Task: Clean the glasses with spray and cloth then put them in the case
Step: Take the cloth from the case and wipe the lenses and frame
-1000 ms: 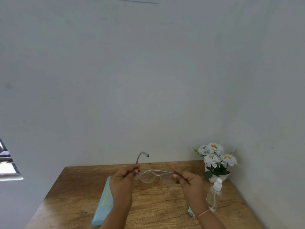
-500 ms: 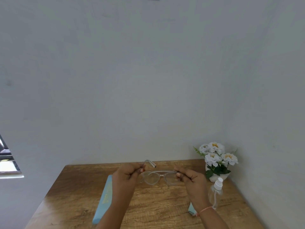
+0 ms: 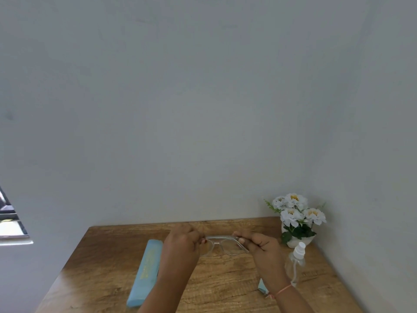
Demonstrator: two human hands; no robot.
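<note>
We count one pair of clear-framed glasses (image 3: 222,245), held above the wooden table (image 3: 101,263) between two hands. Our left hand (image 3: 182,243) pinches the left end of the frame; our right hand (image 3: 261,246) pinches the right end. One light blue case (image 3: 147,268) lies on the table at the left, with gold lettering too small for us to read. One clear spray bottle (image 3: 296,260) stands at the right. One blue cloth (image 3: 262,288) peeks from under the right wrist. One pot of white flowers (image 3: 295,216) sits in the far right corner.
</note>
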